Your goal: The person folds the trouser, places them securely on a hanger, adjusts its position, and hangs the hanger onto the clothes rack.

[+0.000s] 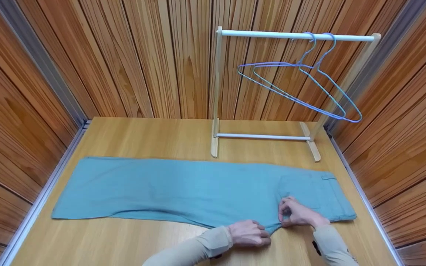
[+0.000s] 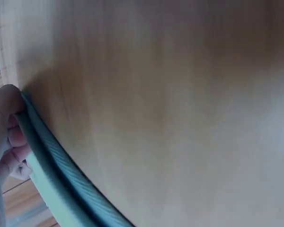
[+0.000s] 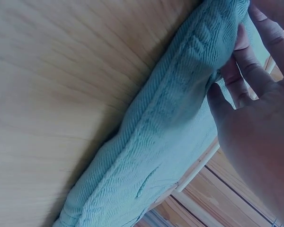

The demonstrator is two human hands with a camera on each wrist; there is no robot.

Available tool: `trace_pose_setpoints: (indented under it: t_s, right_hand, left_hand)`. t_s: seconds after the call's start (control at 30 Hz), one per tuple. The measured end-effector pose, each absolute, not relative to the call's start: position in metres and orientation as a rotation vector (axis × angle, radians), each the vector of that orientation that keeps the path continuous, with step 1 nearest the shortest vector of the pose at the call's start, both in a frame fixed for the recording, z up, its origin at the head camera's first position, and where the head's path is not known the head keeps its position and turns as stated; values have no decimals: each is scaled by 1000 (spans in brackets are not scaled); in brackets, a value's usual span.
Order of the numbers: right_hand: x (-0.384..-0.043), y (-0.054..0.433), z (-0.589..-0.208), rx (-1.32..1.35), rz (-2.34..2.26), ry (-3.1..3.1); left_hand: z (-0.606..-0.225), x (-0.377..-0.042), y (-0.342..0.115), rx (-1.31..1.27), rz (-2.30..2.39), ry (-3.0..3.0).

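Light blue trousers (image 1: 183, 184), folded lengthwise, lie across the wooden table with the waistband at the right and the leg hems at the left. My left hand (image 1: 249, 233) pinches the near edge of the cloth at the pointed crotch. In the left wrist view, the thumb and fingers (image 2: 15, 137) hold two layers of fabric there. Just to the right, my right hand (image 1: 298, 213) has curled fingers gripping the fabric beside the seam. The right wrist view shows a bulge of cloth (image 3: 213, 47) at the fingertips; the exact thumb contact is partly hidden.
Behind the trousers stands a small clothes rack (image 1: 216, 92) with a white top bar and wooden feet. Two blue-purple wire hangers (image 1: 340, 96) hang towards its right end. Wood-panelled walls (image 1: 154, 59) enclose the table (image 1: 139, 138) at the back and both sides.
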State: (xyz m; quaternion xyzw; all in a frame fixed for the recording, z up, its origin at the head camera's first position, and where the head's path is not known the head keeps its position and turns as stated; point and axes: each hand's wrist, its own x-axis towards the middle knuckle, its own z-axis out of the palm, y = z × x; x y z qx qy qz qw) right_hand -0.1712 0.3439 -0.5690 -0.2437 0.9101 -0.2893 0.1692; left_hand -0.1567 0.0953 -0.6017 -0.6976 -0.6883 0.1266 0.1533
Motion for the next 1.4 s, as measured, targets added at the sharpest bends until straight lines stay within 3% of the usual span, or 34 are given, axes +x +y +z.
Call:
trace_pose_setpoints:
  t_s: [0.3,0.63,1.07,1.4]
  right_hand:
    - [-170,344,-569,-630,-819,2578]
    - [-170,345,-568,-612,-798,2585]
    - [-170,344,-569,-608,-857,2548]
    - [-171,345,-572,-561,-838,2525]
  left_hand:
    - [-599,-167,58,-1795,261,-2070]
    - [-596,-182,-13,-1662,247,-2059]
    - [-604,-200,-179,-1443,235,-2244]
    - [-611,-192,-272,-1159,479,-2387]
